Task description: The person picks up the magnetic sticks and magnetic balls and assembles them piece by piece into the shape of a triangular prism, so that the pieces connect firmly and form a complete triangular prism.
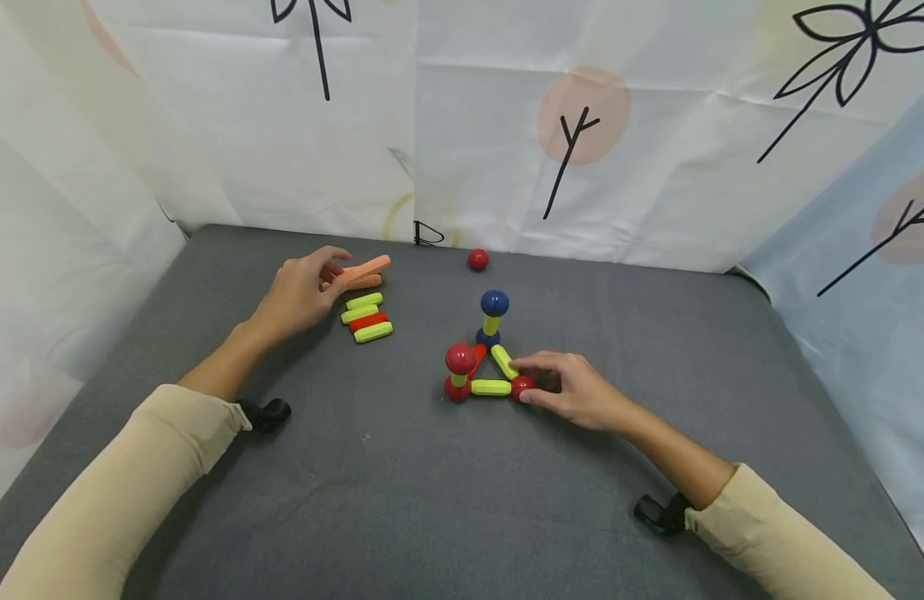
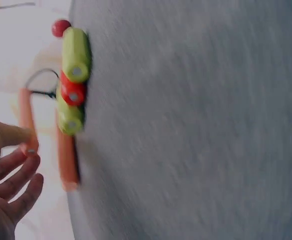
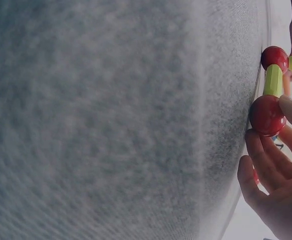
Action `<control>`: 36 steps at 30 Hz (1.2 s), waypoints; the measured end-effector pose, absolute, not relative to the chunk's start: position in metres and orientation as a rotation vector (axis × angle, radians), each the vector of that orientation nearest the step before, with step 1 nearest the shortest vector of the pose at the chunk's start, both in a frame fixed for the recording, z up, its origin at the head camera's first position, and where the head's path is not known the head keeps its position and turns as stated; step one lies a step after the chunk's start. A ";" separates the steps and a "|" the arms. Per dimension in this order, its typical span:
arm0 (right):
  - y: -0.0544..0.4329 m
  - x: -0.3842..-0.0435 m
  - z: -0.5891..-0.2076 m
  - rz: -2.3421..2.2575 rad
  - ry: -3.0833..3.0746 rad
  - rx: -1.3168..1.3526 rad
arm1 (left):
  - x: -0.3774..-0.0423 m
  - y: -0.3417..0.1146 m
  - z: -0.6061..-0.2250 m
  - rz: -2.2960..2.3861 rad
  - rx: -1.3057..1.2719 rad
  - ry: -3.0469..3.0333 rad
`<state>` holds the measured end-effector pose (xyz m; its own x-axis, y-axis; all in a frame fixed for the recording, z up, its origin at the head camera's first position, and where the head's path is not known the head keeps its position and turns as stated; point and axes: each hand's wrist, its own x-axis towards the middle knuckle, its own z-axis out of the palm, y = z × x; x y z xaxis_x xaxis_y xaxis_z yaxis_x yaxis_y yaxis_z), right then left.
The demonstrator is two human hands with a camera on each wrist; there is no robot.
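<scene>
My left hand [image 1: 298, 287] pinches an orange magnetic rod [image 1: 373, 266] between thumb and fingers, raised off the cloth in the left wrist view. A second orange rod [image 2: 67, 157] lies just under it. My right hand [image 1: 585, 394] holds the red ball [image 3: 267, 115] at the near right corner of a triangle of balls and rods, thumb and fingers around it. The triangle's sides are a yellow-green rod [image 1: 491, 387] in front, another yellow-green rod [image 1: 504, 362] on the right and a red rod [image 1: 477, 358]. Short upright rods carry a blue ball [image 1: 495, 302] and a red ball [image 1: 461, 358].
Beside the left hand lies a row of yellow-green rods [image 1: 374, 332] with one red rod [image 1: 368, 322] among them. A loose red ball [image 1: 478, 259] sits near the back edge of the grey cloth [image 1: 402, 500]. A patterned white curtain [image 1: 476, 150] hangs behind.
</scene>
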<state>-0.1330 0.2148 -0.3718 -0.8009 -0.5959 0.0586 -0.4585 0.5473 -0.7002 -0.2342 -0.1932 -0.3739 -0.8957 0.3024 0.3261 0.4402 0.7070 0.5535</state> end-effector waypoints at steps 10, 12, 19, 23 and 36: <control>0.214 -0.132 -0.371 -1.073 2.604 -0.896 | -0.202 -0.139 -0.363 -2.189 -0.533 -2.575; 0.214 -0.132 -0.371 -1.072 2.606 -0.899 | -0.195 -0.126 -0.364 -2.387 -0.507 -2.522; 0.214 -0.133 -0.371 -1.059 2.623 -0.904 | -0.192 -0.101 -0.377 -2.166 -0.811 -2.661; 0.214 -0.132 -0.371 -1.064 2.619 -0.900 | -0.193 -0.095 -0.382 -1.920 -1.009 -2.741; 0.213 -0.132 -0.371 -1.071 2.615 -0.895 | -0.194 -0.079 -0.383 -1.766 -1.343 -2.812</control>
<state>-0.1319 0.2127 -0.3713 -0.8035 -0.5923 0.0603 -0.4645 0.5603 -0.6859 -0.1943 -0.0786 -0.3826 -0.6370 0.7707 0.0177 0.3505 0.2690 0.8971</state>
